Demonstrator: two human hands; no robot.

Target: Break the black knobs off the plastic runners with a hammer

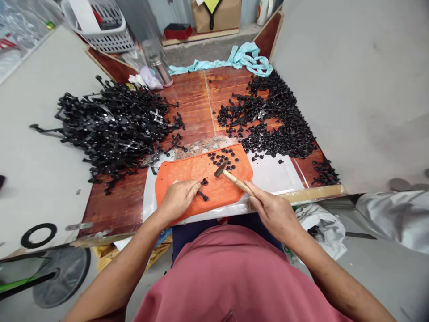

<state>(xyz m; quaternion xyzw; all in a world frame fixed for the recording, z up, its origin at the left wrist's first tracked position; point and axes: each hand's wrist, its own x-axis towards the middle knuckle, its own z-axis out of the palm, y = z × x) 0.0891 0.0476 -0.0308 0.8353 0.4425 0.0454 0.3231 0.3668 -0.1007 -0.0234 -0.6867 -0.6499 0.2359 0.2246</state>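
On an orange cloth pad (187, 172), my left hand (179, 197) is closed around a black jointed linkage part (203, 196), whose two round ends stick out past the fingers. The rest of that part is hidden under the hand. My right hand (273, 210) grips the wooden handle of a small hammer (238, 182). The hammer's dark head is tilted over the pad, close to a loose group of small black round caps (217, 157). A gap separates the hammer head from the linkage part.
A tangled heap of black linkages (114, 125) covers the table's left side. Many small black pieces (284, 120) are piled at the right. Behind them lie a light blue cloth strip (241, 57) and a metal-and-clear bottle (161, 67). A grey basket (107, 38) stands back left.
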